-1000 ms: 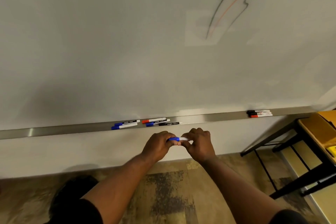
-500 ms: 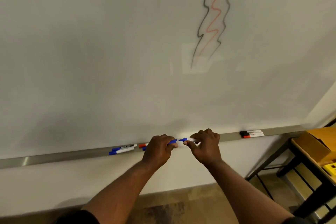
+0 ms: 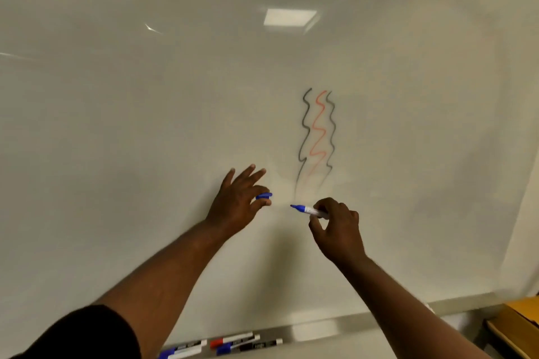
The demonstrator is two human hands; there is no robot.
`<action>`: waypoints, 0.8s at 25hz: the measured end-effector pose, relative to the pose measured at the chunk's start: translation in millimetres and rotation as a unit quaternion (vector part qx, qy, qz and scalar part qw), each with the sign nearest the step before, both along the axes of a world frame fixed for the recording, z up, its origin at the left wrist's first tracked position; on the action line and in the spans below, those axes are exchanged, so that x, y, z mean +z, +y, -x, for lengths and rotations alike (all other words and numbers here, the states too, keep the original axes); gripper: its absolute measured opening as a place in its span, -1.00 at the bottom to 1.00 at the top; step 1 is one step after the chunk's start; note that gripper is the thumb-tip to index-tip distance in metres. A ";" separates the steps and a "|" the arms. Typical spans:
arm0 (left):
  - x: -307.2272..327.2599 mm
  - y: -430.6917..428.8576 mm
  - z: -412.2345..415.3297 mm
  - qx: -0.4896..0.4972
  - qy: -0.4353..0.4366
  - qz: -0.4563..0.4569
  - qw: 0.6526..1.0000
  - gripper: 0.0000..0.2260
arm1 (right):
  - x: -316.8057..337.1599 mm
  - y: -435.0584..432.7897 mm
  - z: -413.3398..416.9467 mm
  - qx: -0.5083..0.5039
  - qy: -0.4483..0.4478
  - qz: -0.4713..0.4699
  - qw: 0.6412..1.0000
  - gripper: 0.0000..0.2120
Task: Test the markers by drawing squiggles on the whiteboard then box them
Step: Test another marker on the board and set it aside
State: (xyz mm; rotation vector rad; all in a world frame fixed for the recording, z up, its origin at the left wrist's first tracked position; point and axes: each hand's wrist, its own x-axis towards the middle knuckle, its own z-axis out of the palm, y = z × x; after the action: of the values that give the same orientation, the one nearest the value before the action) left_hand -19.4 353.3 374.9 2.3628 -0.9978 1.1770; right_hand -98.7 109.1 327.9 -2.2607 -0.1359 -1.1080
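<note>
My right hand [image 3: 335, 227] has its grip clamped round the barrel of the blue marker [image 3: 309, 209], its bare tip pointing left, close to the whiteboard [image 3: 145, 125]; I cannot tell whether it touches. It sits below and left of the three squiggles [image 3: 318, 131], black, red, black. My left hand [image 3: 237, 201] pinches the blue cap [image 3: 264, 196] between thumb and forefinger, the other fingers spread. I judge this is the testing step for the blue one: cap off, no blue line drawn. Next I must turn the tip onto bare board beside the squiggles and draw a wavy stroke, then recap. The other markers [image 3: 233, 344] lie in the tray [image 3: 315, 329] below, not yet boxed
</note>
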 end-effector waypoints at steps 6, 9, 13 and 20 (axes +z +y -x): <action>133.6 -3.7 -34.4 0.045 -0.100 -0.030 0.993 -0.80 | 110.9 -8.9 -21.6 -0.039 -0.064 0.007 0.997 -0.89; 168.8 -8.4 -49.2 0.067 -0.128 0.011 0.990 -0.79 | 143.3 -8.2 -31.0 -0.051 -0.089 -0.027 0.994 -0.87; 178.9 -14.6 -72.6 0.081 -0.142 0.025 0.986 -0.76 | 161.8 -1.6 -46.7 -0.058 -0.131 -0.055 0.988 -0.82; 162.1 -12.8 -124.0 0.038 -0.221 0.042 0.974 -0.65 | 175.7 4.2 -81.1 -0.037 -0.202 -0.062 0.977 -0.85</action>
State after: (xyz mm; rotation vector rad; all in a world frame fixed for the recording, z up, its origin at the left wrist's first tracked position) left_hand 104.6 340.5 536.9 2.1333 -0.9658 1.7885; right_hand -17.6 113.3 503.7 -1.9199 -0.1424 -1.5619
